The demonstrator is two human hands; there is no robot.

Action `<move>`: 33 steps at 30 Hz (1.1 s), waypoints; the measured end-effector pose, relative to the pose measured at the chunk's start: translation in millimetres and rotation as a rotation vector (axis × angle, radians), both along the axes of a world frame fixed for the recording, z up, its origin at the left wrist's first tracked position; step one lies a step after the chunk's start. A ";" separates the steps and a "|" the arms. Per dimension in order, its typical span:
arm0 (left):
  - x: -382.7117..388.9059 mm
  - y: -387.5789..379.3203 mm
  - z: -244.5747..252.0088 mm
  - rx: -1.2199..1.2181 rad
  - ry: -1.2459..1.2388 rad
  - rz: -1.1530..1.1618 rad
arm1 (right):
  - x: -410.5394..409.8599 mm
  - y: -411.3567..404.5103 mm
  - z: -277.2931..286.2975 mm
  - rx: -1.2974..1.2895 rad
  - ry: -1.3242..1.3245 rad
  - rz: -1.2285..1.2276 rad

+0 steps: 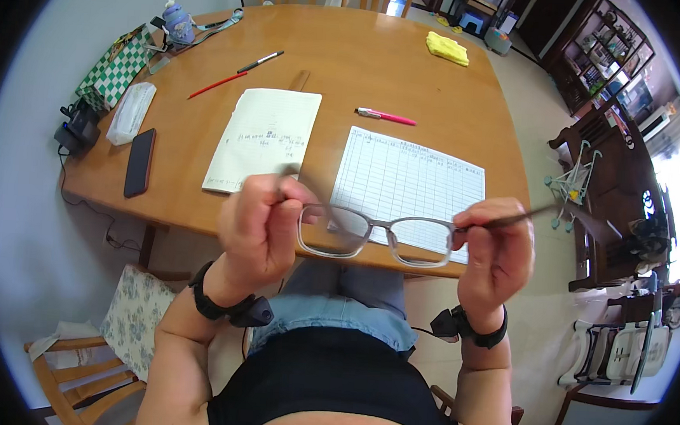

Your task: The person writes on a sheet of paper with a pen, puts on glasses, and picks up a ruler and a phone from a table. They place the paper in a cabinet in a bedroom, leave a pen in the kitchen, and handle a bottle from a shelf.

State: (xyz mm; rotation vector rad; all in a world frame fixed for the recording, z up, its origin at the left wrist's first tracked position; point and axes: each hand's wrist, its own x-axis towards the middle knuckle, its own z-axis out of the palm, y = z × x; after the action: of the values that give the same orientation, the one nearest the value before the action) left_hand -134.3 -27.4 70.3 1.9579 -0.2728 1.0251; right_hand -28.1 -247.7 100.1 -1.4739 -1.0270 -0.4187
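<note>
A pair of eyeglasses [380, 223] with a grey-brown upper frame and clear lower rims is held up between both hands, above the table's near edge. My left hand [263, 228] pinches it at the left hinge and temple, which looks blurred. At the other hinge, my right hand [492, 251] grips the right temple, its arm pointing outward to the right. Behind the lenses lies a handwritten ruled table sheet [412, 182], partly covered by the glasses. An open notebook [269, 132] with handwriting rests just beyond my left hand.
On the wooden table [350, 49] lie a pink pen [385, 117], a red pencil [217, 85], a black pen [260, 61], a smartphone [140, 163], a white tissue pack [131, 112] and a yellow cloth [447, 48]. A purple bottle [178, 24] stands far left. A cushioned chair [135, 317] is at lower left.
</note>
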 end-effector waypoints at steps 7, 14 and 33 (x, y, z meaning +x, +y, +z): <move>-16.2 -12.1 34.2 -0.035 -0.347 -0.150 | -23.2 -12.4 4.4 0.205 -0.232 -0.047; -28.2 -27.3 40.2 0.163 -0.317 -0.039 | -40.3 -14.1 8.3 0.333 -0.386 -0.087; -43.9 -58.2 58.8 0.033 -0.457 -0.050 | -72.6 -26.0 20.8 0.353 -0.307 -0.080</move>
State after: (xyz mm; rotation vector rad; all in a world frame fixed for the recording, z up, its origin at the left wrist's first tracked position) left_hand -178.2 -85.6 129.2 1.7156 -0.5891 1.4353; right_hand -100.7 -273.7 120.9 -1.1555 -1.0706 -0.8593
